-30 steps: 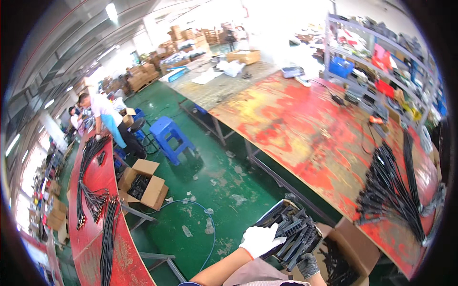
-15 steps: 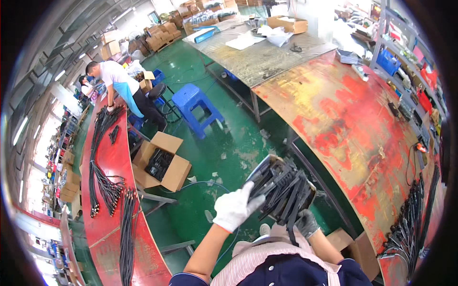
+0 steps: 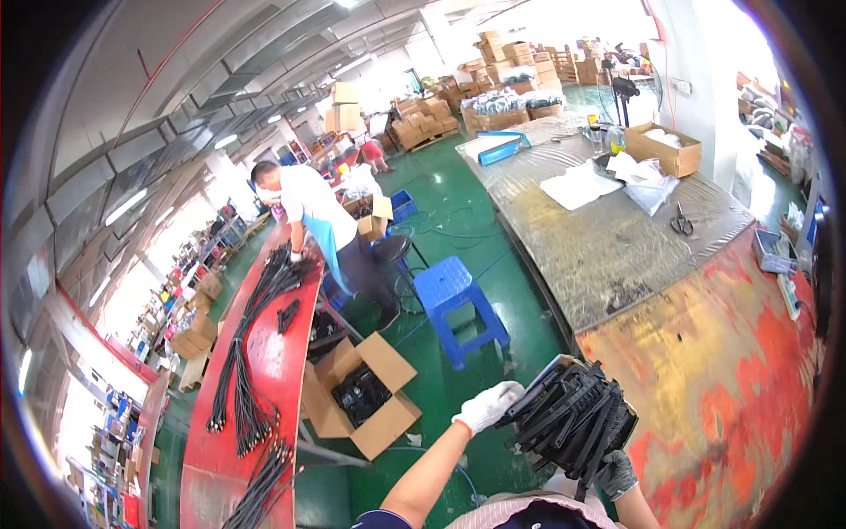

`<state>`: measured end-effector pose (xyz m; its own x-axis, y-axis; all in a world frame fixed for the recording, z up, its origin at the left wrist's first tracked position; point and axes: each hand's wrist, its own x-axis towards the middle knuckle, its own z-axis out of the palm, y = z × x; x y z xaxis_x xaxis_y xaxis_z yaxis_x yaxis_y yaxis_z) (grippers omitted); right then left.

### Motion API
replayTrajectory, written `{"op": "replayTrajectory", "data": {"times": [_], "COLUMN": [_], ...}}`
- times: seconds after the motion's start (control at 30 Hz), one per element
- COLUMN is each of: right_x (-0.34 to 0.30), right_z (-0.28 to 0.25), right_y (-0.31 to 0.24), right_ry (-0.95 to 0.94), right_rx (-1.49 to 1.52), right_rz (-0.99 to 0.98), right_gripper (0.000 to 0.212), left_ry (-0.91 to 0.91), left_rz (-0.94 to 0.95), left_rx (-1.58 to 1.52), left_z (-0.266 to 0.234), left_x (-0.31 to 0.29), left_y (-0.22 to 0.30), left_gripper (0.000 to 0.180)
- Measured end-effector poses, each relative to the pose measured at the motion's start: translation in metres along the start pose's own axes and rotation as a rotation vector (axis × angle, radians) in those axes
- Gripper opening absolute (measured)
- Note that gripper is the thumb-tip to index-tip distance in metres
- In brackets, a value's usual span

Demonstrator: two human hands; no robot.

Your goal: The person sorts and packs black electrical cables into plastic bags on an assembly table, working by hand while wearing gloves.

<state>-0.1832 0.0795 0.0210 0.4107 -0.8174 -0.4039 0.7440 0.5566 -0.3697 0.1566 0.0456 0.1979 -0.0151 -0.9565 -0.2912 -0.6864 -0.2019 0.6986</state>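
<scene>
A shallow open box (image 3: 536,380) is held up in front of my body, heaped with narrow black plastic strips (image 3: 573,416) that poke out in all directions. In a white glove, my left hand (image 3: 490,407) is closed on the box's left side. My right hand (image 3: 618,474), in a dark grey glove, grips its lower right side; some of those fingers are hidden by the strips and box. The box hangs just left of the red and yellow worn tabletop (image 3: 705,353).
Left, a red bench (image 3: 264,353) carries bundles of black cables (image 3: 233,370); a co-worker (image 3: 313,207) bends over it. An open carton (image 3: 388,428) and a blue stool (image 3: 454,304) stand on the green floor. Scissors (image 3: 680,220) lie on the grey table (image 3: 564,238).
My view has lifted and turned left, so the bench and stool appear farther right. Both hands still hold the box of black strips, which now sits lower right in view.
</scene>
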Motion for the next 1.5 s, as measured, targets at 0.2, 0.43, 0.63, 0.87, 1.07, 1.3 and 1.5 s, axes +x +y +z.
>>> {"op": "replayTrajectory", "data": {"times": [0.2,0.43,0.63,0.87,1.07,1.3,1.5], "right_x": [0.127,0.232,0.367,0.506,0.553,0.413,0.221], "right_z": [0.032,0.088,0.058,0.151,0.114,0.091,0.064], "right_y": [-0.09,-0.172,-0.235,-0.325,-0.378,-0.275,-0.079], "right_ry": [0.004,0.12,0.278,0.431,0.671,0.969,1.386], "right_rx": [-0.009,-0.179,-0.625,-0.889,-0.761,-0.503,0.374], "right_rz": [0.015,-0.025,-0.034,-0.163,-0.67,-0.602,-0.891], "right_gripper": [0.037,0.03,0.033,0.032,0.041,0.035,0.039], "left_ry": [-0.249,-0.5,-0.58,-0.535,-0.368,-0.264,-0.287], "left_rz": [-0.16,-0.188,-0.133,-0.014,-0.263,-0.454,0.548], "left_rx": [-0.128,-0.445,-0.465,-0.271,-0.56,-0.843,0.561], "left_z": [-0.04,-0.073,-0.069,-0.076,-0.075,-0.057,-0.037], "left_x": [0.166,0.327,0.491,0.621,0.683,0.768,0.807], "left_y": [0.031,0.02,-0.015,-0.048,0.022,0.042,0.072], "left_gripper": [0.045,0.071,0.075,0.055,0.039,0.026,0.031]}}
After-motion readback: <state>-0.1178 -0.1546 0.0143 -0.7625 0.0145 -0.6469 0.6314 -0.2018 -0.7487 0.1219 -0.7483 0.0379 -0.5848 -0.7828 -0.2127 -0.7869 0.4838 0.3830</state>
